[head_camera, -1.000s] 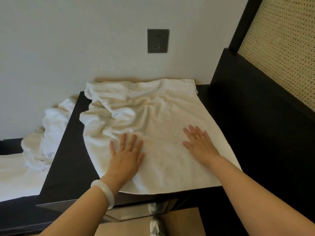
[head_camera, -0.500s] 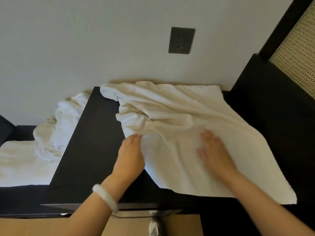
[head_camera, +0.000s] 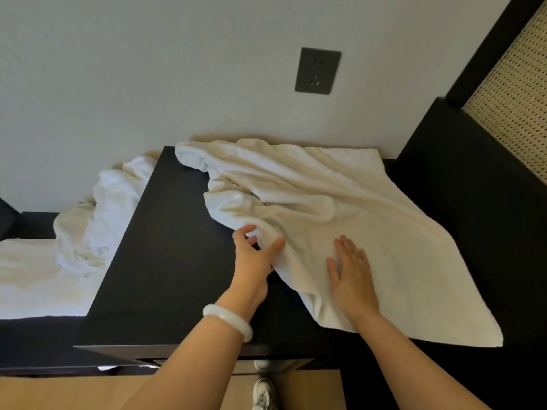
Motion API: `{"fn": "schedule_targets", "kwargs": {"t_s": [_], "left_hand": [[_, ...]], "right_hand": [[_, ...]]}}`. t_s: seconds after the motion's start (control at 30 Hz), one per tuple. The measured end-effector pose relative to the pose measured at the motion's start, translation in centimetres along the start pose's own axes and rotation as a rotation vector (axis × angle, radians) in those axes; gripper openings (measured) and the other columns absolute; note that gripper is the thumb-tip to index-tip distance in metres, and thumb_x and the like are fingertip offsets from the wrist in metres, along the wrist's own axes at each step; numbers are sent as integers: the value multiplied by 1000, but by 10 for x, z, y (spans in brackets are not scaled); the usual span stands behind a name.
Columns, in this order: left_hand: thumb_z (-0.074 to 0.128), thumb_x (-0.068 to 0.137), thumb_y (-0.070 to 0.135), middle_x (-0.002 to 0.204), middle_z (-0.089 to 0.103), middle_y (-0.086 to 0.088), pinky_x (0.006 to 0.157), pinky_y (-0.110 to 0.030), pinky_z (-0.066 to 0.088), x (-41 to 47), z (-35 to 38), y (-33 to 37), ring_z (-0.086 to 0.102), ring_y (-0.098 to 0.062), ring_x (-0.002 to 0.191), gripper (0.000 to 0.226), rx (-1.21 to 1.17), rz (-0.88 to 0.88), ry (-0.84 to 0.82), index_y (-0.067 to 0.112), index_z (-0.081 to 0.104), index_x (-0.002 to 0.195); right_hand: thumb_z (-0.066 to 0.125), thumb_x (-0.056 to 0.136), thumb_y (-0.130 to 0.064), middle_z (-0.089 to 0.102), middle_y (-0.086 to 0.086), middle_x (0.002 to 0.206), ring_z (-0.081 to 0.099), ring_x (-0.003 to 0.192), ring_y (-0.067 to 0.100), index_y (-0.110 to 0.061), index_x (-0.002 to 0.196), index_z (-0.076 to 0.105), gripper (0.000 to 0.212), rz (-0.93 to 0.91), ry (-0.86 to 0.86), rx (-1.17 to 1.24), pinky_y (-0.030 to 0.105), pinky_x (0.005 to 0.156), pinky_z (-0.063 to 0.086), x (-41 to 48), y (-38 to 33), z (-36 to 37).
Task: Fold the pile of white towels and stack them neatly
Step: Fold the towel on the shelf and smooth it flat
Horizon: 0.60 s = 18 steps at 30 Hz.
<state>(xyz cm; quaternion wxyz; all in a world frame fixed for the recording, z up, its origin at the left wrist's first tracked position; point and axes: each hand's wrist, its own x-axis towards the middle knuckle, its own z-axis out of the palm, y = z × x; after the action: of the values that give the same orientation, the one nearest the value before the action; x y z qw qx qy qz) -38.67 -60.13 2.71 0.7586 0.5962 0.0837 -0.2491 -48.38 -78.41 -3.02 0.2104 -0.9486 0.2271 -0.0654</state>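
Behind it all stands the white wall (head_camera: 148, 69), the biggest thing in sight. Right against it is the black table (head_camera: 165, 261), w/ its back edge at the wall. Beside the table's right edge is a tall black frame (head_camera: 461, 179) w/ a tan woven panel (head_camera: 515, 93) up top.

One big white towel (head_camera: 340, 202) lies on the right half of the table top. It runs from the back edge to the front edge. Its back left corner is rolled up & bumpy, close to the back edge. Its front right corner lies flat by the table's front right corner. The middle has lots of wrinkles.

Past the table's left edge & lower down sits the pile of towels (head_camera: 97, 220), all crumpled, by the back left corner. A flat white cloth (head_camera: 29, 276) lies just left of the pile.

L hand (head_camera: 254, 255) is at the towel's left edge, about mid table. Thumb & fingers curl round a bunched fold of the towel & pinch it. R hand (head_camera: 352, 270) lies flat on the towel, near the L hand. Its fingers are straight & pressed down on the cloth, holding nothing.

A dark wall socket (head_camera: 317, 71) is on the wall above the towel. A white bangle (head_camera: 229, 321) is on the L wrist. One pale shoe (head_camera: 265, 393) shows on the wood floor (head_camera: 59, 392) below the front edge.
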Motion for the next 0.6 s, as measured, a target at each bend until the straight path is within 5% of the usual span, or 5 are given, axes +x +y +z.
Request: {"fn": "schedule_targets", "kwargs": {"t_s": [0.17, 0.27, 0.4, 0.53, 0.6], "left_hand": [[71, 90, 28, 121, 66, -18, 98, -54, 50, 6, 2, 26, 65, -37, 110, 47, -706, -303, -65, 8, 54, 129], [64, 93, 24, 122, 66, -22, 105, -53, 44, -7, -18, 38, 63, -41, 114, 43, -784, -318, -132, 4, 57, 130], [77, 83, 17, 109, 73, -11, 90, -47, 53, -21, -47, 55, 68, -30, 102, 34, -289, -262, -16, 10, 66, 113], [74, 84, 40, 81, 57, 1, 66, -33, 44, -29, -78, 54, 57, -19, 75, 34, 799, 195, 424, 14, 51, 84], [67, 86, 51, 82, 59, -3, 62, -34, 46, -23, -94, 45, 60, -23, 77, 43, 846, 231, 429, 11, 54, 87]], "right_hand": [[29, 108, -32, 25, -4, 162, 17, 149, 6, -19, 154, 33, 48, -1, 9, 57, 25, 124, 0, 3, 0, -1], [28, 108, -31, 23, -7, 163, 15, 149, 4, -22, 154, 33, 47, 1, -8, 64, 22, 122, -3, 2, -1, -2], [30, 108, -32, 19, -9, 164, 10, 150, 2, -26, 155, 31, 48, -21, -31, 18, 18, 120, -6, 1, -2, -3], [30, 107, -33, 13, -14, 164, 6, 150, 3, -29, 157, 25, 50, -80, -83, -61, 18, 119, -6, -1, -9, -6], [29, 107, -34, 10, -13, 165, 5, 150, 3, -30, 157, 22, 51, -82, -88, -90, 19, 120, -6, -1, -10, -6]]}}
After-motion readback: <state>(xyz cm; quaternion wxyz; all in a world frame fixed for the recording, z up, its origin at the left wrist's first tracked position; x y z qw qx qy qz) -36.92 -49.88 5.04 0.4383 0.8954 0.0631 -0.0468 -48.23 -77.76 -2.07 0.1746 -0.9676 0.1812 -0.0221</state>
